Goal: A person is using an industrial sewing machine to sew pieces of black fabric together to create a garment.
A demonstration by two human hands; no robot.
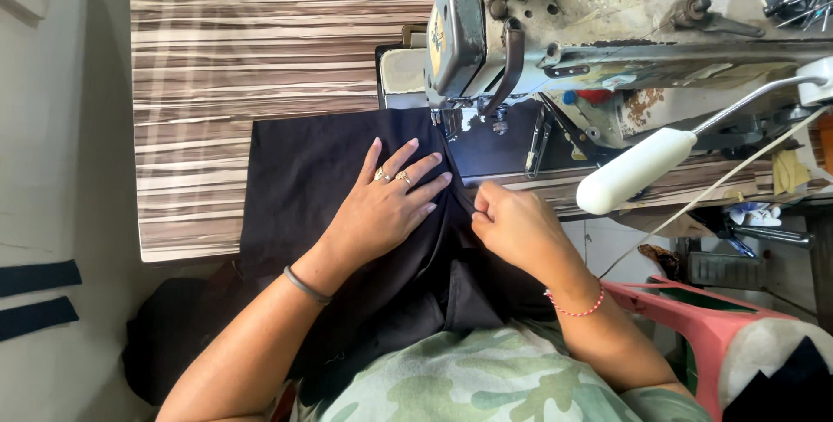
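Black cloth [321, 170] lies flat under my spread left hand [382, 209]; right hand [512, 227] fingers pinch its fold near the sewing machine [555, 32]; best kept taut.

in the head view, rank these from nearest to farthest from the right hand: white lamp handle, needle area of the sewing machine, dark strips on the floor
1. Needle area, just above and left of the right hand.
2. White lamp handle, to the right; close to the first, but slightly farther.
3. Dark strips, far left on the floor.

Black fabric [321, 179] spread flat on striped surface [217, 58], far edge at needle, near end draping, creased, into lap.
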